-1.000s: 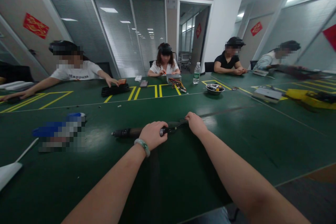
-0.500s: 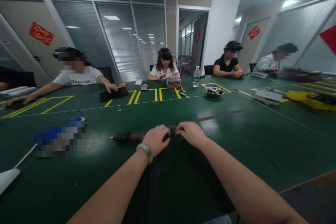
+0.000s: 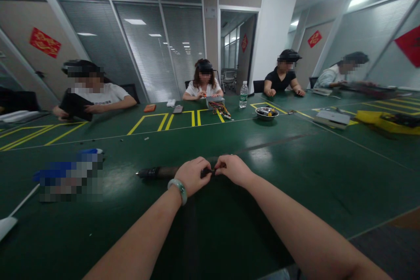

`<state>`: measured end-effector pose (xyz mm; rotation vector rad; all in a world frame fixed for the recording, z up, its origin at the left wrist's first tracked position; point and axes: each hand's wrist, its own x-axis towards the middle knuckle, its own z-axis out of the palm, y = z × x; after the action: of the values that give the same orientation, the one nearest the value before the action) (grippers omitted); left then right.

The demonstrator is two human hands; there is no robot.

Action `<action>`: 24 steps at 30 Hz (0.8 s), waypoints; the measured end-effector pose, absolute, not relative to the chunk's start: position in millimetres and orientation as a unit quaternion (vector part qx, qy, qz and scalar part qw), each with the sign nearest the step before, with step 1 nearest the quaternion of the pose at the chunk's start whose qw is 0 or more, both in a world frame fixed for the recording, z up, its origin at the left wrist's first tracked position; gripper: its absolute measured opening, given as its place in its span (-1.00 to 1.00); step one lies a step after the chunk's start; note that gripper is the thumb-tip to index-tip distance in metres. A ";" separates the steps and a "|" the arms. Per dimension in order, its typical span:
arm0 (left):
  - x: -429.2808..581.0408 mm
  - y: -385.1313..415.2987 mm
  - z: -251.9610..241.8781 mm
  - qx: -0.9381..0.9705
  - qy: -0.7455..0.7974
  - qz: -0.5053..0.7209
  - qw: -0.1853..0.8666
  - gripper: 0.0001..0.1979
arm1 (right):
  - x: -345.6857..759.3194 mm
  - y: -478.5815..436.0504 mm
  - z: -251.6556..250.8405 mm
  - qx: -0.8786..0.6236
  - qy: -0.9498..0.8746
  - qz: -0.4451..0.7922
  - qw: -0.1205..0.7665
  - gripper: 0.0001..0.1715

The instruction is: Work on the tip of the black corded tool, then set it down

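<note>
A dark tube [image 3: 168, 172] with black collars and a pointed metal tip lies crosswise on the green table, its tip to the left. My left hand [image 3: 193, 177], wearing a pale green bangle [image 3: 180, 191], lies over the tube's right part. Its fingers are closed on a small black part [image 3: 206, 173]; whether this belongs to the tube is hidden. Facing it, my right hand [image 3: 235, 170] pinches something tiny against the right end of that part. A small glint shows between the two sets of fingertips, too small to name.
A pixelated blue and white item [image 3: 70, 175] lies to the left, near a white cable. Farther off stand a metal bowl [image 3: 267, 114] of small parts, a water bottle [image 3: 243, 95] and a grey box with coloured wires [image 3: 216, 105]. Several people sit across the table.
My hands have drawn slightly closer together at the black part, and the right fingers are curled more. Across the table at left, a person has lifted a black flat object off the table.
</note>
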<state>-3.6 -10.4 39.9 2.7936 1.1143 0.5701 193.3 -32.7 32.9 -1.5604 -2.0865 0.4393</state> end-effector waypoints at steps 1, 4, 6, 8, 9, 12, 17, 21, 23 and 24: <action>-4.0 -9.9 39.4 0.912 0.363 0.186 0.042 -0.88 | 193.0 -32.1 31.4 -0.568 -0.765 0.166 0.254 -0.87; -4.7 -8.3 37.4 0.913 0.359 0.189 0.048 -0.88 | 192.0 -31.8 29.0 -0.557 -0.764 0.179 0.273 -0.88; -4.8 -7.5 36.5 0.913 0.357 0.192 0.050 -0.89 | 191.7 -32.7 29.4 -0.549 -0.767 0.178 0.282 -0.90; -4.7 -7.4 36.5 0.913 0.357 0.192 0.050 -0.89 | 191.7 -33.8 30.6 -0.545 -0.769 0.173 0.287 -0.91; -4.7 -7.5 36.7 0.912 0.358 0.192 0.050 -0.90 | 191.8 -34.3 31.3 -0.546 -0.768 0.171 0.287 -0.91; -4.7 -8.5 37.8 0.912 0.361 0.189 0.053 -0.89 | 192.0 -34.8 32.2 -0.557 -0.763 0.179 0.275 -0.90; -5.0 -8.9 37.9 0.914 0.354 0.188 0.067 -0.86 | 191.6 -35.2 35.0 -0.566 -0.757 0.202 0.256 -0.87; -3.6 -8.6 37.7 0.910 0.359 0.194 0.080 -0.85 | 189.9 -38.6 41.3 -0.547 -0.776 0.175 0.260 -0.77; -2.2 -9.1 38.3 0.907 0.365 0.192 0.085 -0.85 | 189.3 -40.1 43.4 -0.549 -0.782 0.151 0.256 -0.74; -1.4 -9.6 38.9 0.906 0.369 0.190 0.085 -0.85 | 189.4 -40.5 43.8 -0.553 -0.782 0.143 0.250 -0.74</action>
<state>-1.4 -9.6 38.9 2.7007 1.0998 0.5661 189.4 -40.5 43.8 -1.5067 -2.1289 0.3899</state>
